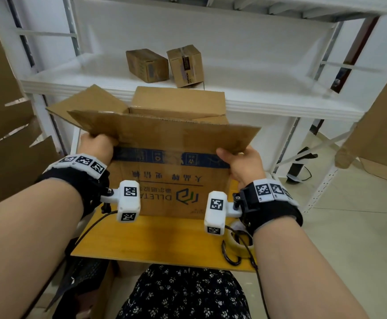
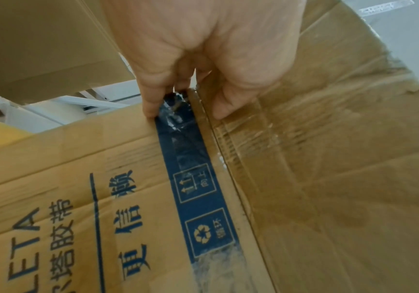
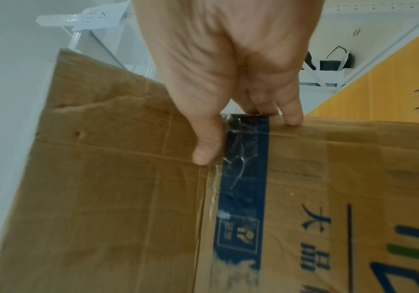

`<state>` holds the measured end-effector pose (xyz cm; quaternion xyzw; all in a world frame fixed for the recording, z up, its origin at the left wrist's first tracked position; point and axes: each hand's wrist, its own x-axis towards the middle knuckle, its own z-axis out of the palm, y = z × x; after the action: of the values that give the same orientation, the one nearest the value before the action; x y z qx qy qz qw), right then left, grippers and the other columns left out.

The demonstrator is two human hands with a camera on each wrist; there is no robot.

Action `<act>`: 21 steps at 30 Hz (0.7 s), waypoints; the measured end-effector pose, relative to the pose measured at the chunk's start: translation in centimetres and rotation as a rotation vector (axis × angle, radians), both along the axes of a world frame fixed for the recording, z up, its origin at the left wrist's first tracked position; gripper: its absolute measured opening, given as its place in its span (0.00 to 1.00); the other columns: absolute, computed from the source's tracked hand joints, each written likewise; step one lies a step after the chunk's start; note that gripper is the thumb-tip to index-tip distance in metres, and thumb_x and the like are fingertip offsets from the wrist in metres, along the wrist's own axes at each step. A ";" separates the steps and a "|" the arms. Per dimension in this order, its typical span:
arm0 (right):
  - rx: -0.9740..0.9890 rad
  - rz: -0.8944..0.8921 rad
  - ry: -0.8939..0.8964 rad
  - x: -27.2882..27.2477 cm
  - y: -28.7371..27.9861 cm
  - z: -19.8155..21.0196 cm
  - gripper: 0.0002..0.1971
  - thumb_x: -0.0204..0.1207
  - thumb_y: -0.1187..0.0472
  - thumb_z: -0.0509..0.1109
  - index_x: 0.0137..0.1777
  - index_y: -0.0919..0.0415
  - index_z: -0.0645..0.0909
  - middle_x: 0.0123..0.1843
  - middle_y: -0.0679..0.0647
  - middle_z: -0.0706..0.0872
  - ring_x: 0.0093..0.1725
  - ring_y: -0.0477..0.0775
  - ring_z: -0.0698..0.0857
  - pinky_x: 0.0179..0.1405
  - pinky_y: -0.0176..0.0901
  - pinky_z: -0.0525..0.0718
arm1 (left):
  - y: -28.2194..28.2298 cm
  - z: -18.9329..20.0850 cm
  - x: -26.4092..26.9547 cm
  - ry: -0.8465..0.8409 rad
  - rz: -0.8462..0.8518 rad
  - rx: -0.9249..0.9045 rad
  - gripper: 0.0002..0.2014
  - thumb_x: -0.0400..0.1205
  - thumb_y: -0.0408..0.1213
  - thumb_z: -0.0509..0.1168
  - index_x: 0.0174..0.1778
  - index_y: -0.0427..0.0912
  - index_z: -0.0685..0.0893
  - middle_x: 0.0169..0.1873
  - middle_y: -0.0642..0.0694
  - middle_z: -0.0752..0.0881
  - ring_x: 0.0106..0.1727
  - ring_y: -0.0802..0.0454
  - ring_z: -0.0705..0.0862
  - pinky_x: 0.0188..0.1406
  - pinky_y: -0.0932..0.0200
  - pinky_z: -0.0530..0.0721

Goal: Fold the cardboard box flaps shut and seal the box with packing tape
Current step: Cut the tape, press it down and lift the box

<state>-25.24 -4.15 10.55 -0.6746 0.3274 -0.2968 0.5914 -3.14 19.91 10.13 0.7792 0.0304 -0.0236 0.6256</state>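
A brown cardboard box (image 1: pixel 164 178) with a blue printed band stands on the yellow table (image 1: pixel 153 240). Its top is open: the near flap (image 1: pixel 164 134) juts out toward me over my hands, and the far flap (image 1: pixel 178 97) and left flap (image 1: pixel 84 104) stand up. My left hand (image 1: pixel 98 146) grips the box's near left top corner, fingers curled round the edge, thumb on the flap (image 2: pixel 341 158). My right hand (image 1: pixel 240 162) grips the near right corner the same way, thumb by the flap's fold (image 3: pixel 102 198). A roll of clear packing tape (image 1: pixel 239 245) lies under my right wrist.
Just behind the box, a white shelf (image 1: pixel 257 93) carries two small sealed cartons (image 1: pixel 147 65) (image 1: pixel 185 65). Large cardboard sheets (image 1: pixel 1 134) lean at the left, with more cardboard (image 1: pixel 376 125) at the right. A black cable loop (image 1: pixel 231 254) lies beside the tape.
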 end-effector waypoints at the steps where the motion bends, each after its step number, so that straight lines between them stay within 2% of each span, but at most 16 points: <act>1: -0.009 -0.011 -0.004 0.2 0.0 0.1 0.15 0.71 0.49 0.82 0.53 0.45 0.80 0.53 0.47 0.91 0.56 0.57 0.90 0.60 0.64 0.87 | -0.1 0.2 -0.4 0.001 -0.011 -0.008 0.39 0.63 0.47 0.67 0.74 0.41 0.74 0.68 0.39 0.80 0.65 0.37 0.81 0.63 0.40 0.83; 3: -0.056 -0.026 0.044 0.5 0.1 0.3 0.18 0.76 0.42 0.76 0.59 0.49 0.77 0.54 0.45 0.86 0.59 0.57 0.87 0.60 0.61 0.87 | -0.8 1.1 -2.6 0.031 0.014 -0.051 0.37 0.68 0.47 0.68 0.74 0.38 0.71 0.67 0.39 0.79 0.64 0.34 0.80 0.65 0.39 0.80; 5: -0.127 -0.055 0.122 0.8 0.0 0.6 0.21 0.81 0.38 0.68 0.63 0.53 0.75 0.55 0.47 0.82 0.61 0.59 0.84 0.63 0.63 0.86 | -1.4 1.2 -3.2 0.021 0.084 -0.042 0.36 0.76 0.46 0.70 0.76 0.38 0.65 0.69 0.37 0.76 0.68 0.34 0.76 0.69 0.43 0.75; 6: -0.145 -0.065 0.143 1.0 -0.2 0.7 0.21 0.82 0.38 0.66 0.62 0.54 0.75 0.54 0.48 0.81 0.60 0.59 0.83 0.64 0.64 0.86 | -1.7 1.5 -3.9 -0.010 0.095 -0.005 0.35 0.78 0.45 0.70 0.78 0.38 0.63 0.71 0.36 0.74 0.70 0.35 0.75 0.69 0.45 0.72; 9: -0.163 -0.084 0.153 1.1 -0.6 0.8 0.15 0.84 0.42 0.66 0.57 0.53 0.75 0.48 0.45 0.81 0.56 0.57 0.83 0.62 0.64 0.86 | -2.1 1.4 -3.8 -0.029 0.107 0.027 0.36 0.78 0.45 0.71 0.78 0.40 0.63 0.72 0.37 0.73 0.71 0.37 0.75 0.69 0.47 0.70; 12: -0.150 -0.085 0.175 1.3 -0.6 1.0 0.16 0.84 0.43 0.66 0.63 0.53 0.76 0.54 0.49 0.83 0.56 0.57 0.84 0.62 0.63 0.87 | -2.3 1.6 -3.7 -0.027 0.105 0.069 0.37 0.77 0.46 0.71 0.78 0.40 0.61 0.72 0.36 0.73 0.70 0.36 0.75 0.69 0.47 0.71; 15: -0.150 -0.098 0.207 1.8 -0.5 1.5 0.18 0.84 0.43 0.65 0.65 0.54 0.74 0.56 0.53 0.84 0.57 0.61 0.85 0.61 0.64 0.87 | -2.7 2.0 -3.9 -0.028 0.105 0.151 0.36 0.77 0.47 0.71 0.76 0.39 0.62 0.70 0.34 0.76 0.67 0.35 0.78 0.65 0.46 0.74; 18: -0.132 -0.101 0.234 2.3 -0.4 2.0 0.18 0.84 0.44 0.65 0.65 0.54 0.73 0.58 0.56 0.85 0.57 0.65 0.86 0.59 0.65 0.87 | -3.3 2.9 -4.3 -0.026 0.115 0.232 0.35 0.79 0.47 0.70 0.76 0.37 0.63 0.69 0.32 0.76 0.65 0.34 0.79 0.60 0.46 0.75; 21: -0.111 -0.073 0.252 2.5 -0.8 2.3 0.15 0.84 0.44 0.65 0.61 0.51 0.71 0.57 0.55 0.84 0.57 0.65 0.86 0.59 0.66 0.87 | -3.7 3.6 -4.5 -0.021 0.116 0.250 0.34 0.80 0.45 0.69 0.77 0.35 0.63 0.69 0.31 0.76 0.66 0.33 0.78 0.62 0.45 0.75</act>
<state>-22.74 -4.95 12.89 -0.7258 0.4062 -0.2488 0.4962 -7.59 16.18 13.69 0.8482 0.0716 0.0245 0.5243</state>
